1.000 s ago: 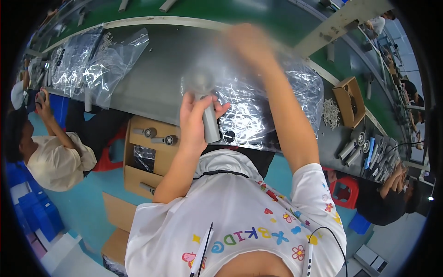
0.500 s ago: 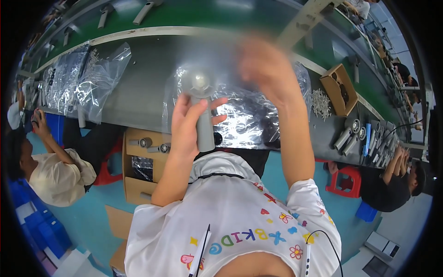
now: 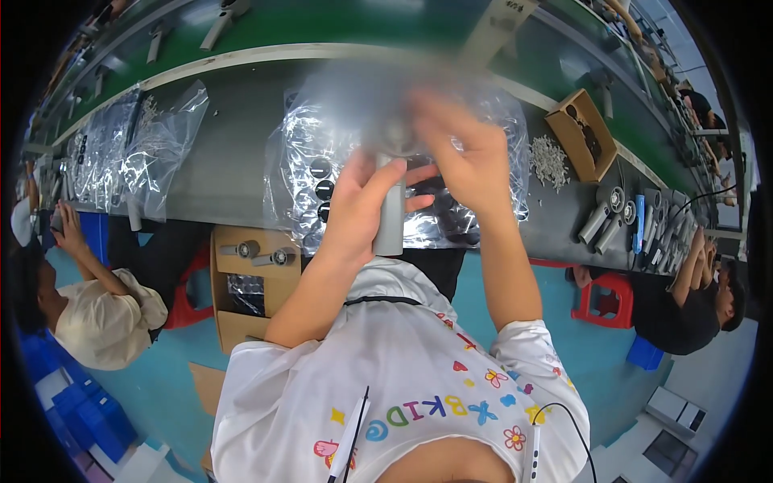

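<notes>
My left hand (image 3: 361, 201) is closed around the grey handle (image 3: 390, 221) of a handheld fan, held upright above the near edge of the bench. The thumb lies across the handle's top. At the handle's upper end the round fan head (image 3: 397, 138) looks blurred. My right hand (image 3: 467, 157) is right beside that head, its fingers bent toward it and smeared by motion, so whether they grip anything is unclear. Beneath both hands lies a clear plastic bag (image 3: 294, 173) over black round parts.
Small pale parts (image 3: 549, 163) are heaped to the right, beside an open cardboard box (image 3: 581, 137). More grey fans (image 3: 596, 223) lie farther right. Another plastic bag (image 3: 153, 165) is at left. A carton (image 3: 233, 282) with fans stands below the bench edge. Co-workers sit on both sides.
My left hand has shifted right with the fan. My right hand has come down and closer to the fan head. The whole view has moved slightly.
</notes>
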A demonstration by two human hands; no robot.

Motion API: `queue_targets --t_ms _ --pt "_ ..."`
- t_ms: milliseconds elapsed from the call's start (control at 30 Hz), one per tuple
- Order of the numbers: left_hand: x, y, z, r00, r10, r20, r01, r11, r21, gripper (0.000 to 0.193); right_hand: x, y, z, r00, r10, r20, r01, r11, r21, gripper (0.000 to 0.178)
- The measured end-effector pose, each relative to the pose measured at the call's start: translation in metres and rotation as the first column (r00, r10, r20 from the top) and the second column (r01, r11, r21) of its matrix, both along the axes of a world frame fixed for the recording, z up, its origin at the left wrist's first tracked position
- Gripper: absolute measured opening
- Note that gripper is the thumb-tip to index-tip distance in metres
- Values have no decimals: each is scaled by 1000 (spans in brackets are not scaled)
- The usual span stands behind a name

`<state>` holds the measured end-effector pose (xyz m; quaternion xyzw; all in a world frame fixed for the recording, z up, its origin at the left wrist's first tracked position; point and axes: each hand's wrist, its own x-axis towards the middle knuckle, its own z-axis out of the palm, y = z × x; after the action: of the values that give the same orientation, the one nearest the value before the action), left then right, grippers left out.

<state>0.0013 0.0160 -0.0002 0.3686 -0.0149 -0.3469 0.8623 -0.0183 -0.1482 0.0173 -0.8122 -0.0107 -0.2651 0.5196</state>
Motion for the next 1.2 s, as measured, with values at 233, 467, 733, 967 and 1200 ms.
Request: queue_targets --t_ms 233,467,733,967,1200 --pt "1 0 1 1000 -1 -16 1 1000 -9 42 -2 0 -2 1000 -3 -21 3 1000 -19 30" --pt "3 3 -2 1000 3 -20 -3 1000 7 45 -1 -2 2 997 55 -59 -56 998 -14 30" --pt "3 2 -3 995 20 102 -34 990 138 50 -1 -2 8 987 124 -98 -136 982 -130 23" --pt "2 -1 -6 991 26 128 -46 986 159 50 -3 -4 6 987 124 -101 -141 973 -180 23" --pt "3 0 -6 983 6 181 -46 975 216 49 -9 -6 10 973 159 -166 -195 952 -234 37"
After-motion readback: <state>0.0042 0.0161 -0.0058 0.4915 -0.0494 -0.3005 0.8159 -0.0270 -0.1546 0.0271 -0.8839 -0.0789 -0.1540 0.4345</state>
